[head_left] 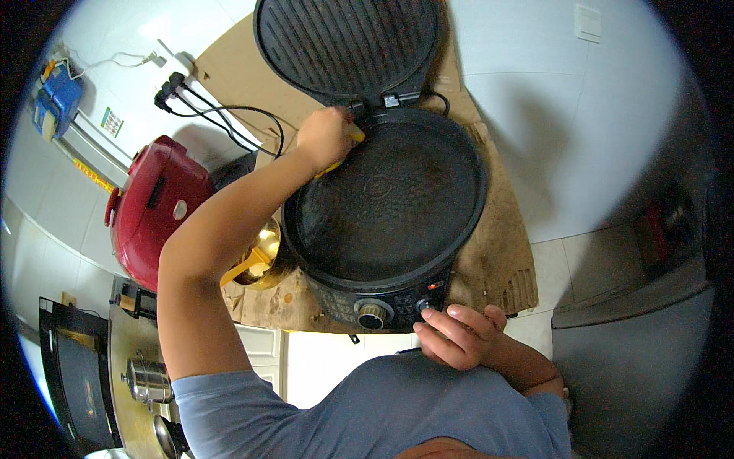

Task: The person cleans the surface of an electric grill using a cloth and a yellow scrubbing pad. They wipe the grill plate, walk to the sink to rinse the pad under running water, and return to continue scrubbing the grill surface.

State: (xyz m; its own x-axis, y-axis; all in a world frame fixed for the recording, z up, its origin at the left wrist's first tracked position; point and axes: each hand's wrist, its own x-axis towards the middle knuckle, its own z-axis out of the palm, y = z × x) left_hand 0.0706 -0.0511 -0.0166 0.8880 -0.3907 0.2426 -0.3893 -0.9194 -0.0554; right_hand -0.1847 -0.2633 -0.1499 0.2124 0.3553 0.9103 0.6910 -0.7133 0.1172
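Observation:
A round black electric griddle lies before me with its ridged lid raised at the back. At the left rear of the lower plate, my left hand is closed around a yellow wiping pad or cloth, mostly hidden by my fingers. My right hand is at the front right of the griddle, empty, with its fingers bent and slightly apart. One fingertip is at a small round button, touching or very near it. A red indicator glows above, and a ridged dial sits to the left.
Brown cardboard lies under the griddle. A red rice cooker and a gold-coloured bowl with a yellow-handled utensil are at left. Black cords run to a white socket. A steel pot stands at lower left.

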